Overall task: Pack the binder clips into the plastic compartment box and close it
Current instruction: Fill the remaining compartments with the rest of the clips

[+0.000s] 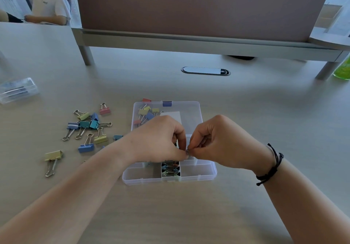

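Binder clips [86,128] loose on beige desk [189,215]

Soft, even daylight fills the scene, brightest at the far left and far right, and the desk [246,111] shows only faint shadows. Wide-angle distortion bends the edges, the far background is blurred, and detail near the centre stays moderately sharp.

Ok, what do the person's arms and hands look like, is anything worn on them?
Both forearms are bare, with no sleeves in view. The right wrist carries a black cord bracelet with knotted loose ends. The left hand and right hand wear no gloves; no rings show.
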{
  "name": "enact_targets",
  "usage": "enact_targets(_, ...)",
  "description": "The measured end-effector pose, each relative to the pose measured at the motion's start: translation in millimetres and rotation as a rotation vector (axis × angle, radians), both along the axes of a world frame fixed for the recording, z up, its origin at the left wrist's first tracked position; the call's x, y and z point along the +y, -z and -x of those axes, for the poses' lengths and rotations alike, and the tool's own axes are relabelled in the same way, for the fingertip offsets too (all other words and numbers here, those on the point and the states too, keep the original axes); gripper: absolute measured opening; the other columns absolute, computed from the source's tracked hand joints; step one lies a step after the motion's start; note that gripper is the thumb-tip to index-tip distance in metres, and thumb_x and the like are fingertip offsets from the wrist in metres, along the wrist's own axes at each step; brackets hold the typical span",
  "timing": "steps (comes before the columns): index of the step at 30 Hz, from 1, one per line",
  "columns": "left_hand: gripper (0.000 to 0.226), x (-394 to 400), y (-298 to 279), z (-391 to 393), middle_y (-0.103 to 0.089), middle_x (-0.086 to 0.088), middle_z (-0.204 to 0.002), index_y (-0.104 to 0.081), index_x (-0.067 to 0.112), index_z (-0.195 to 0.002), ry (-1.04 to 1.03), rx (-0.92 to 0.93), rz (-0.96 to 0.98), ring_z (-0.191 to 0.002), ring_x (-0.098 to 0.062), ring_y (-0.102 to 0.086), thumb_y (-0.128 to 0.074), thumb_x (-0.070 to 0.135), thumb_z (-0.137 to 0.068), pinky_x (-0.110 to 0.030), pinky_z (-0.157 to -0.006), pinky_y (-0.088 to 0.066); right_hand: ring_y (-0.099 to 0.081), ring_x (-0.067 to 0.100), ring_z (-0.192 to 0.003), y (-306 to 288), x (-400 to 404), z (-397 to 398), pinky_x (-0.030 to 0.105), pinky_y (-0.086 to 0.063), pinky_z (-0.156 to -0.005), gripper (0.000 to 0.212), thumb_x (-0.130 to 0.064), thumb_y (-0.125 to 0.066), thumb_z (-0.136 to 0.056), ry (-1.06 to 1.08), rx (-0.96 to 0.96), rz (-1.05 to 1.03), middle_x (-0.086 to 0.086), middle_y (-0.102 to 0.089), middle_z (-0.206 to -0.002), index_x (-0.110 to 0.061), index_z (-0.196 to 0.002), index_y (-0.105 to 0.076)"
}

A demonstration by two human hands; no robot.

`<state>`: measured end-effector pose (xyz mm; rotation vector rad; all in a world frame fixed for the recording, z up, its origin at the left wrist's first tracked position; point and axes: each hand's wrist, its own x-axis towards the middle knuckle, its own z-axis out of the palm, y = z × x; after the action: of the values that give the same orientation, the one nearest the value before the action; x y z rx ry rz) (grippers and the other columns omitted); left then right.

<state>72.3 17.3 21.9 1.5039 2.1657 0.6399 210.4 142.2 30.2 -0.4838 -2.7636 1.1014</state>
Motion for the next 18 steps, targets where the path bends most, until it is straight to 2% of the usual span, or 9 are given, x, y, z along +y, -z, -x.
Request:
enact_targets(4, 0.016, -0.6, -1.3, 1.1, -0.042, 0.01, -0.048, -0.069, 0.021, -0.069, -0.001, -0.044, -0.011, -0.047, -0.007, -0.037, -0.084, 0.027, -0.074, -0.013, -0.045, -0.03, -0.071, 0.01, -0.064, -2.7, 1.2, -2.0, 0.033, -0.06, -0.068, 0.01, -0.011, -0.08, -0.075, 0.004, -0.014, 0.011, -0.005, -0.074, -0.07, -0.019, -0.071, -0.077)
enact_targets(9, 0.019, -0.1, -3.1, 2.8, -0.042, 0.01, -0.046, -0.07, 0.019, -0.069, -0.005, -0.089, -0.009, -0.045, -0.006, -0.038, -0.086, 0.029, -0.071, -0.019, -0.048, -0.031, -0.071, 0.012, -0.066, -4.0, 3.6, -3.4, 0.034, -0.061, -0.069, 0.01, -0.008, -0.078, -0.075, 0.011, -0.019, 0.019, -0.005, -0.075, -0.073, -0.017, -0.072, -0.076)
enact_targets(12, 0.017, -0.5, -3.8, 2.6, -0.043, 0.012, -0.043, -0.071, 0.019, -0.068, 0.007, -0.096, -0.006, -0.044, -0.005, -0.039, -0.086, 0.028, -0.072, -0.016, -0.047, -0.032, -0.069, 0.006, -0.062, -3.7, 2.9, -3.2, 0.023, -0.058, -0.062, 0.009, -0.009, -0.079, -0.075, -0.002, -0.027, 0.008, -0.006, -0.075, -0.073, -0.018, -0.072, -0.077)
enact_targets(15, 0.015, -0.8, -4.1, 1.8, -0.046, 0.011, -0.044, -0.072, 0.019, -0.068, 0.006, -0.094, -0.004, -0.043, -0.005, -0.04, -0.085, 0.026, -0.073, -0.014, -0.046, -0.032, -0.06, -0.001, -0.052, -2.8, 2.4, -2.2, 0.01, -0.044, -0.051, 0.008, -0.012, -0.079, -0.075, -0.021, -0.046, -0.023, -0.008, -0.073, -0.069, -0.019, -0.073, -0.078)
enact_targets(18, 0.014, -0.2, -4.7, -0.5, -0.048, 0.011, -0.043, -0.072, 0.02, -0.068, 0.003, -0.082, 0.001, -0.042, -0.004, -0.04, -0.084, 0.025, -0.074, -0.016, -0.047, -0.035, -0.056, -0.001, -0.052, -2.7, 2.5, -2.3, 0.008, -0.04, -0.049, 0.008, -0.013, -0.079, -0.075, -0.034, -0.057, -0.058, -0.011, -0.071, -0.066, -0.021, -0.073, -0.077)
